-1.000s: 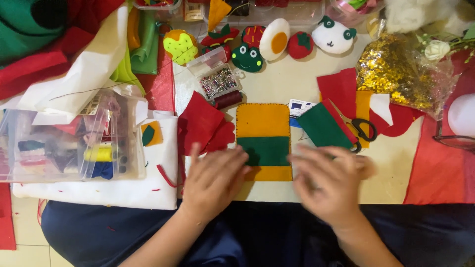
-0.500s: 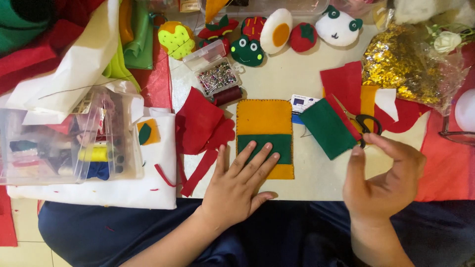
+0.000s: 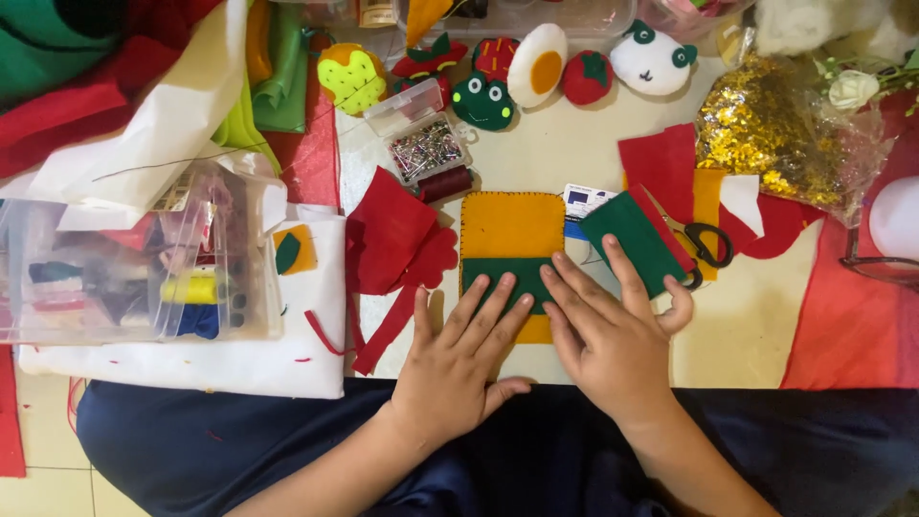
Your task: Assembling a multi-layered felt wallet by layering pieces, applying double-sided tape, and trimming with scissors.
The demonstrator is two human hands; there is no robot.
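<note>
A yellow felt rectangle [image 3: 510,225] with a dark green band across it lies flat on the table in front of me. My left hand [image 3: 458,359] rests palm down on its lower part, fingers spread over the green band. My right hand [image 3: 607,330] lies flat beside it, fingers on the green band and on a loose dark green felt piece [image 3: 631,237]. Neither hand holds anything.
Black-handled scissors [image 3: 706,244] lie on red and orange felt scraps at the right. Red felt pieces [image 3: 392,244], a box of pins [image 3: 427,148], a clear plastic sewing box [image 3: 124,258], small felt toys [image 3: 483,101] and a bag of gold sequins [image 3: 775,144] surround the work.
My right hand has come back from the scissors at the right and now lies flat on the felt. My left hand has stayed on the yellow piece.
</note>
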